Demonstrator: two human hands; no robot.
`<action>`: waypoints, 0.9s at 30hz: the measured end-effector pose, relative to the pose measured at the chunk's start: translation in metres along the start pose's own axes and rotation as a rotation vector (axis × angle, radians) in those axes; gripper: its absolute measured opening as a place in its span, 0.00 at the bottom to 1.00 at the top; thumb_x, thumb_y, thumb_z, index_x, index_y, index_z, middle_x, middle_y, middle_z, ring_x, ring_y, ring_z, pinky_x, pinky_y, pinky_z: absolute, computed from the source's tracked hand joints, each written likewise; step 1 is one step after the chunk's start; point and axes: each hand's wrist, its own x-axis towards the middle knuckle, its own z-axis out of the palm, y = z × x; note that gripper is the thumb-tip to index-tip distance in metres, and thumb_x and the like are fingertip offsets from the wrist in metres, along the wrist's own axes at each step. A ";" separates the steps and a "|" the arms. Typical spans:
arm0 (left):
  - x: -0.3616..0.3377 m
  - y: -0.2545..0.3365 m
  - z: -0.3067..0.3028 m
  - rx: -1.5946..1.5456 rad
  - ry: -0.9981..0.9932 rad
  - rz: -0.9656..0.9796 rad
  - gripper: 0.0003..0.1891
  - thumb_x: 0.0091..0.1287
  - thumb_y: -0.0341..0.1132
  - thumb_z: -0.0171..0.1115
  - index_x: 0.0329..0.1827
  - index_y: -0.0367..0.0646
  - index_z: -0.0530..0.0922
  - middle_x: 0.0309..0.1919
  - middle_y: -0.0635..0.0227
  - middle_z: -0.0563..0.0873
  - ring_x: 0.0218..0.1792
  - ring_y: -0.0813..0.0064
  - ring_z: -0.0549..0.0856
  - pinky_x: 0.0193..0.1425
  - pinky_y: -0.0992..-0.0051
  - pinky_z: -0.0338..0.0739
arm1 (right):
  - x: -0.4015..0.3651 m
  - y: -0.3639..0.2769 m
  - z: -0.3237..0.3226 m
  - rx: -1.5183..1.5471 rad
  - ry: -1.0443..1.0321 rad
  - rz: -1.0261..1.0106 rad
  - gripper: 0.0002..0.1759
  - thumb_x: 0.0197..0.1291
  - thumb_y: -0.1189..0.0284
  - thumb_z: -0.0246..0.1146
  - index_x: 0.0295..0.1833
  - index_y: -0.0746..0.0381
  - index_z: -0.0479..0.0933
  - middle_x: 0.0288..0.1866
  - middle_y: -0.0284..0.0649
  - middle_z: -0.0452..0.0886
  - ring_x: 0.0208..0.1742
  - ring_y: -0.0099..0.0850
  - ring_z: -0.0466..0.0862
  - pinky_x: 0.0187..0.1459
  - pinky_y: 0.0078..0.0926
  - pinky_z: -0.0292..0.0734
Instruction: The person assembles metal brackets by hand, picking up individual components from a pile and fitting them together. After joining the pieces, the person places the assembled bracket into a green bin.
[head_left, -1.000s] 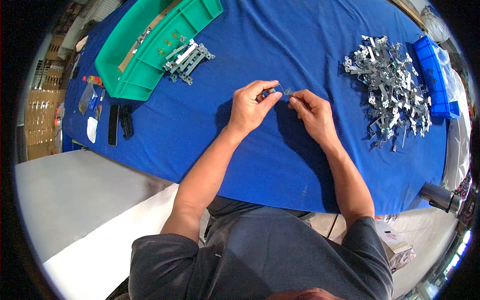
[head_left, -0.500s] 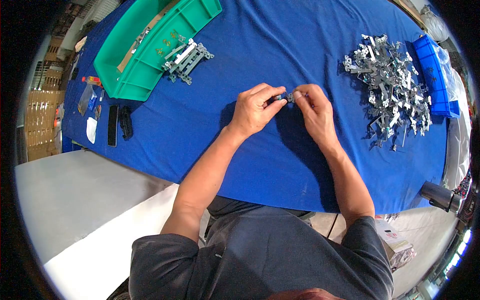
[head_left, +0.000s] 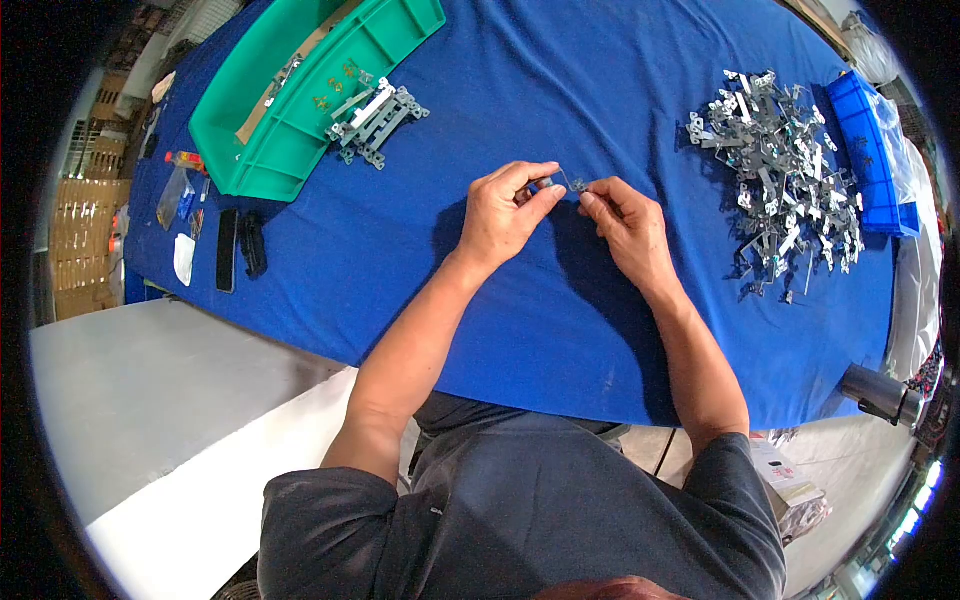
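My left hand [head_left: 500, 212] is closed in a pinch around one end of a small grey metal part, mostly hidden by the fingers. Facing it, my right hand [head_left: 625, 222] pinches a small flat metal bracket [head_left: 578, 186] with holes between thumb and forefinger. A thin bent wire [head_left: 564, 175] shows in the gap between the two sets of fingertips. Both hands are raised over the blue cloth [head_left: 520, 330], casting shadows on it.
At upper left, a green bin [head_left: 270, 165] stands beside stacked metal brackets [head_left: 380, 120]. A large heap of metal parts [head_left: 775, 180] lies at right, against a blue tray [head_left: 868, 150]. A black phone-like slab [head_left: 227, 250] rests at the left edge.
My right fingertips have shifted slightly down and the left fingers have opened a little at the part. The thin wire and the bracket now show more clearly between the hands.
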 end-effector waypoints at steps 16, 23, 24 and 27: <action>-0.001 0.003 0.002 0.174 -0.068 0.247 0.14 0.62 0.29 0.76 0.51 0.41 0.89 0.34 0.67 0.88 0.23 0.82 0.77 0.27 0.77 0.73 | 0.003 0.007 0.005 0.090 0.193 -0.102 0.09 0.75 0.68 0.63 0.47 0.64 0.79 0.25 0.33 0.76 0.27 0.22 0.73 0.30 0.27 0.71; 0.000 0.008 -0.001 0.047 0.023 0.045 0.12 0.65 0.30 0.75 0.51 0.40 0.88 0.33 0.68 0.88 0.27 0.83 0.80 0.32 0.78 0.76 | 0.002 0.004 0.001 0.297 0.108 0.120 0.10 0.78 0.66 0.60 0.46 0.60 0.79 0.26 0.28 0.76 0.22 0.16 0.71 0.23 0.19 0.66; 0.001 0.006 0.001 0.026 0.043 0.037 0.12 0.65 0.30 0.75 0.51 0.40 0.88 0.33 0.67 0.88 0.27 0.82 0.81 0.32 0.77 0.77 | 0.001 -0.002 -0.001 0.274 0.065 0.146 0.10 0.77 0.66 0.62 0.46 0.62 0.81 0.27 0.29 0.78 0.24 0.17 0.74 0.25 0.20 0.70; 0.001 0.004 -0.004 -0.018 0.061 -0.027 0.13 0.66 0.30 0.74 0.52 0.38 0.87 0.32 0.68 0.87 0.28 0.84 0.81 0.33 0.78 0.77 | -0.001 -0.002 0.002 0.151 0.045 0.020 0.10 0.75 0.68 0.64 0.47 0.64 0.82 0.29 0.31 0.81 0.27 0.18 0.77 0.29 0.22 0.73</action>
